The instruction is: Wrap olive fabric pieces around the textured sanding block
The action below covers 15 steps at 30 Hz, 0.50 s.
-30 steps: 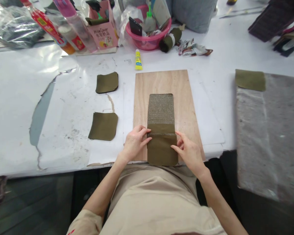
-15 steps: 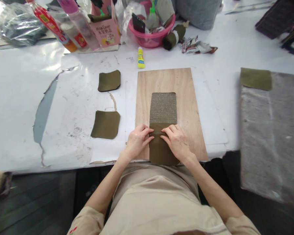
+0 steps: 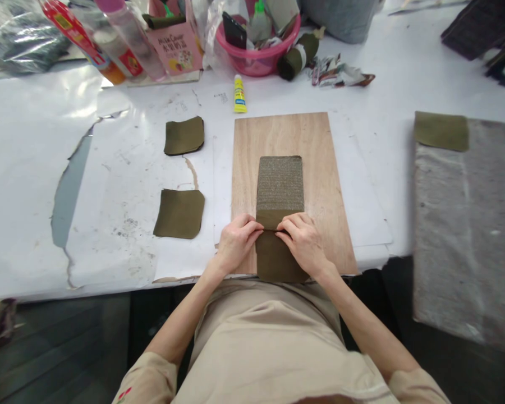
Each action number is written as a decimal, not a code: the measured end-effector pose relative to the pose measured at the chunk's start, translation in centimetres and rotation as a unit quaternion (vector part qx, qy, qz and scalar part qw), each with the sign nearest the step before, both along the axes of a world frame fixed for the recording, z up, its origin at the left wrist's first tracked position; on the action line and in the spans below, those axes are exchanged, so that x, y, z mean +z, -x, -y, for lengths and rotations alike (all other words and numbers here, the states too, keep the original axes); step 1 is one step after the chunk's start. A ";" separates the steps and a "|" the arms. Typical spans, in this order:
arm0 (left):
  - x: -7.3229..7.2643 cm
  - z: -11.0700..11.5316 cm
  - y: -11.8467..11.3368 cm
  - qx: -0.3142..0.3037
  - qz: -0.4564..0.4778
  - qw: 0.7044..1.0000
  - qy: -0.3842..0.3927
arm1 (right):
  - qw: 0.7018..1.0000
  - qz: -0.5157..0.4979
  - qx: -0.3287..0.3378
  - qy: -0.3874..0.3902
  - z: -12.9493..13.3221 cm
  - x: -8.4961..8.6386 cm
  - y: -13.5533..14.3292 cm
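An olive fabric piece [image 3: 278, 258] lies lengthwise on a thin wooden board [image 3: 280, 134] in front of me. Its far half is a ribbed, speckled panel [image 3: 280, 182]; the near half is smooth. Across the smooth part runs a crosswise seam or fold. My left hand [image 3: 237, 240] pinches that line at the left edge between thumb and fingers. Near the middle, my right hand [image 3: 303, 242] pinches the same line, its palm covering the fabric's right side. To the left lie two stacks of olive fabric pieces, a far stack [image 3: 184, 135] and a near stack [image 3: 179, 213].
A yellow glue tube [image 3: 239, 95] lies behind the board. Further back stand a pink basket [image 3: 256, 64] with a phone, bottles [image 3: 120, 50] and a pink box [image 3: 174, 50]. At right, a grey slab [image 3: 467, 235] carries an olive piece [image 3: 441, 131].
Both hands have closed their pinches on the fabric; the gap along the crosswise line has narrowed to a thin dark line. The view has shifted slightly.
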State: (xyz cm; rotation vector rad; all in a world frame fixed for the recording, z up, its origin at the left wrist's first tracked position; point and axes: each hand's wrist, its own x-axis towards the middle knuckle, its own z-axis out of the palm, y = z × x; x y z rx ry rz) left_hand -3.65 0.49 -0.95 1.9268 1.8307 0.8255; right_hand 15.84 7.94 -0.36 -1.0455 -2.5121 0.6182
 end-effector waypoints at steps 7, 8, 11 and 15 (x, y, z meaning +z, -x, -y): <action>-0.4 -0.1 0.2 -0.017 -0.026 0.999 -0.009 | 0.999 -0.026 0.024 -0.002 0.2 -0.7 -0.7; -0.4 -0.1 0.2 -0.021 -0.030 0.999 -0.011 | 0.999 -0.028 0.024 -0.001 0.2 -0.7 -0.8; -0.5 -0.1 0.3 -0.038 -0.045 0.998 -0.019 | 0.999 -0.044 0.012 0.008 0.2 -0.9 -0.9; -0.7 0.0 0.5 -0.055 -0.071 0.995 -0.033 | 0.997 -0.074 0.002 0.024 0.2 -1.1 -1.0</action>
